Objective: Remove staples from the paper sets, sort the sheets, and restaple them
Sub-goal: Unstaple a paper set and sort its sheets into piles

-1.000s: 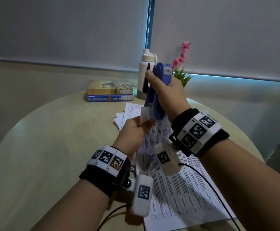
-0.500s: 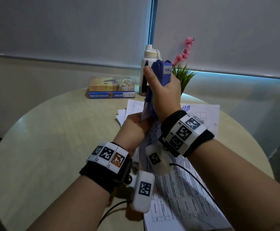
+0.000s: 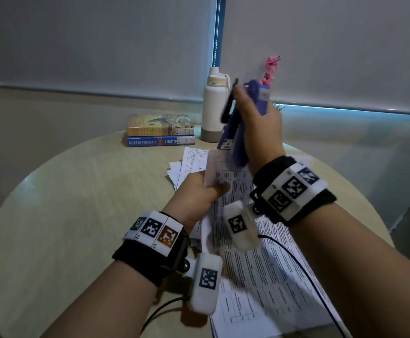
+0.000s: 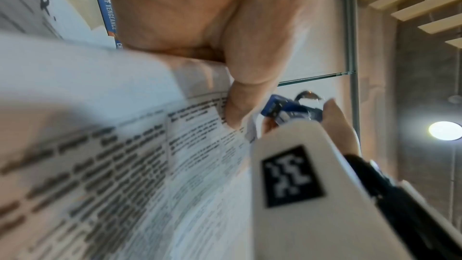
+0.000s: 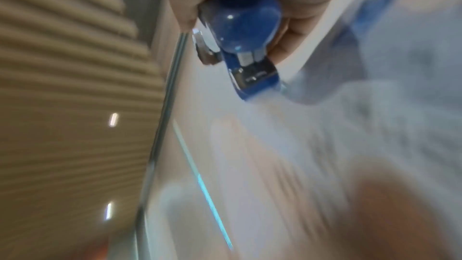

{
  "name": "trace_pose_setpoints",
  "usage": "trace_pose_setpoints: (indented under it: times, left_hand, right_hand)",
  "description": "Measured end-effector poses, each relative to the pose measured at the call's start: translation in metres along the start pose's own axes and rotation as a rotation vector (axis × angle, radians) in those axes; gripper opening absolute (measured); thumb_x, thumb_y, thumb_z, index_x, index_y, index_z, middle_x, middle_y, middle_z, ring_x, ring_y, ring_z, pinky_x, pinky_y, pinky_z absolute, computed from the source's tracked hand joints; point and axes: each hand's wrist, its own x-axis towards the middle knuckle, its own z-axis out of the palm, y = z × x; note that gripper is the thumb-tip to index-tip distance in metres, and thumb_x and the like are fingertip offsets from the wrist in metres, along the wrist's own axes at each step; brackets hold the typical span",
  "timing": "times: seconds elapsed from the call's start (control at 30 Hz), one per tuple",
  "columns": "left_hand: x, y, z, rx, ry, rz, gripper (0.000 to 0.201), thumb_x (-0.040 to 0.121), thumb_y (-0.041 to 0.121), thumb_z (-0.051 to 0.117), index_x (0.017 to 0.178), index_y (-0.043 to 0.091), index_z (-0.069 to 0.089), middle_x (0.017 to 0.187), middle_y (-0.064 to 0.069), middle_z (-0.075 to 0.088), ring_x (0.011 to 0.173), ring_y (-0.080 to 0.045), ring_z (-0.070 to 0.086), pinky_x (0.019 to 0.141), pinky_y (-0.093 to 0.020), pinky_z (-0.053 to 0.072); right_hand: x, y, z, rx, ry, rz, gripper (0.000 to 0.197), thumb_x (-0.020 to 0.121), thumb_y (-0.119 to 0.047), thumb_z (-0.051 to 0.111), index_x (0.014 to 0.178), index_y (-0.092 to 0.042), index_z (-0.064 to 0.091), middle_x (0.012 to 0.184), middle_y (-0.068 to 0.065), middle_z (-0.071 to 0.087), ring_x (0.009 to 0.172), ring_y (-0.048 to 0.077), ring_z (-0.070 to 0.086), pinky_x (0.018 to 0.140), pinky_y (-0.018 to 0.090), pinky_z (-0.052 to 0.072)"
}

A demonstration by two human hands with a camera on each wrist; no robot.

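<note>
My right hand (image 3: 260, 123) grips a blue stapler (image 3: 238, 142) held nearly upright above the table, nose pointing down at the top corner of a printed paper set (image 3: 255, 264). In the right wrist view the blue stapler (image 5: 246, 46) shows between my curled fingers, its metal mouth at the paper's blurred edge. My left hand (image 3: 199, 193) pinches that raised corner, thumb on top. The left wrist view shows my thumb (image 4: 247, 86) pressed on the printed sheet (image 4: 125, 165), with the stapler (image 4: 287, 110) just beyond. The rest of the set lies on the round table (image 3: 65, 215).
More loose sheets (image 3: 182, 167) lie behind my left hand. Two stacked books (image 3: 161, 131) sit at the table's back, with a white bottle (image 3: 213, 111) and a pink-flowered plant (image 3: 271, 69) beside them. Window blinds hang behind. Camera cables trail from both wrists.
The stapler has lifted and tilted, its black part swung away from the blue body. My left hand keeps hold of the paper corner, and the view has shifted slightly.
</note>
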Motion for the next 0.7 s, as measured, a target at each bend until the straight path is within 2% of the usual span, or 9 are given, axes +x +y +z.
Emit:
trace_pose_setpoints:
  times: [0.07, 0.13, 0.17, 0.27, 0.4, 0.47, 0.57, 0.63, 0.7]
  left_hand:
    - [0.001, -0.001, 0.000, -0.030, 0.030, -0.031, 0.017, 0.090, 0.013, 0.064, 0.106, 0.009, 0.069, 0.104, -0.013, 0.074, 0.099, -0.032, 0.069, 0.095, -0.053, 0.051]
    - [0.004, -0.003, -0.001, -0.080, 0.084, -0.056, 0.015, 0.092, 0.008, 0.061, 0.104, 0.011, 0.069, 0.103, -0.012, 0.074, 0.098, -0.029, 0.070, 0.094, -0.052, 0.053]
    - [0.005, -0.004, -0.002, -0.105, 0.109, -0.067, 0.015, 0.092, 0.006, 0.059, 0.103, 0.012, 0.069, 0.103, -0.013, 0.074, 0.098, -0.029, 0.070, 0.093, -0.051, 0.053]
    - [0.007, -0.003, -0.006, -0.169, 0.190, -0.099, 0.017, 0.092, 0.005, 0.057, 0.104, 0.008, 0.070, 0.100, -0.014, 0.074, 0.097, -0.033, 0.070, 0.087, -0.052, 0.055]
    - [0.008, -0.003, -0.011, -0.199, 0.265, -0.057, 0.016, 0.092, 0.005, 0.057, 0.098, 0.009, 0.071, 0.096, -0.013, 0.074, 0.090, -0.031, 0.072, 0.081, -0.046, 0.057]
    - [0.009, -0.006, -0.016, -0.190, 0.289, -0.040, 0.016, 0.090, 0.007, 0.058, 0.098, 0.009, 0.072, 0.096, -0.013, 0.075, 0.090, -0.032, 0.072, 0.084, -0.051, 0.056]
    - [0.012, -0.009, -0.022, -0.212, 0.317, -0.023, 0.016, 0.090, 0.006, 0.058, 0.090, 0.013, 0.072, 0.096, -0.012, 0.074, 0.091, -0.032, 0.071, 0.089, -0.058, 0.052]
    - [0.012, -0.010, -0.024, -0.224, 0.320, -0.022, 0.017, 0.091, 0.005, 0.057, 0.088, 0.015, 0.071, 0.096, -0.012, 0.073, 0.091, -0.032, 0.070, 0.090, -0.057, 0.052]
    - [0.011, -0.010, -0.026, -0.240, 0.317, -0.030, 0.016, 0.091, 0.005, 0.057, 0.088, 0.014, 0.071, 0.097, -0.013, 0.073, 0.090, -0.032, 0.070, 0.090, -0.057, 0.051]
  right_hand:
    - [0.018, -0.007, -0.024, 0.100, 0.189, 0.042, 0.034, 0.077, -0.047, 0.068, 0.077, -0.015, 0.056, 0.057, 0.002, 0.057, 0.046, 0.014, 0.054, 0.048, 0.022, 0.045]
    - [0.039, -0.010, -0.059, 0.142, 0.352, 0.062, 0.050, 0.062, -0.059, 0.073, 0.077, -0.013, 0.058, 0.055, 0.002, 0.054, 0.047, 0.016, 0.052, 0.047, 0.021, 0.040]
    - [0.048, -0.009, -0.078, 0.126, 0.377, 0.075, 0.050, 0.061, -0.054, 0.075, 0.079, -0.011, 0.058, 0.056, 0.003, 0.053, 0.047, 0.016, 0.053, 0.047, 0.019, 0.040]
    - [0.062, 0.000, -0.134, -0.197, 0.197, 0.209, 0.020, 0.062, -0.020, 0.068, 0.071, -0.011, 0.053, 0.054, 0.002, 0.054, 0.038, 0.011, 0.051, 0.039, 0.013, 0.036]
    - [0.062, 0.018, -0.194, -1.237, -0.130, 0.402, 0.015, 0.073, -0.012, 0.068, 0.071, -0.010, 0.053, 0.067, 0.008, 0.056, 0.060, 0.023, 0.053, 0.058, 0.024, 0.039]
    - [0.059, 0.023, -0.211, -1.639, -0.276, 0.492, 0.016, 0.076, -0.015, 0.068, 0.071, -0.006, 0.055, 0.075, 0.014, 0.058, 0.071, 0.026, 0.054, 0.062, 0.026, 0.038]
    - [0.053, 0.035, -0.229, -1.883, -0.416, 0.651, 0.023, 0.074, -0.027, 0.065, 0.069, -0.007, 0.056, 0.075, 0.012, 0.058, 0.073, 0.026, 0.056, 0.063, 0.028, 0.040]
    - [0.051, 0.045, -0.238, -1.905, -0.429, 0.685, 0.029, 0.063, -0.037, 0.060, 0.061, -0.009, 0.052, 0.067, 0.010, 0.057, 0.067, 0.026, 0.056, 0.061, 0.029, 0.042]
    - [0.052, 0.054, -0.244, -1.877, -0.435, 0.705, 0.032, 0.068, -0.039, 0.062, 0.061, -0.010, 0.050, 0.070, 0.010, 0.057, 0.069, 0.026, 0.055, 0.063, 0.030, 0.042]
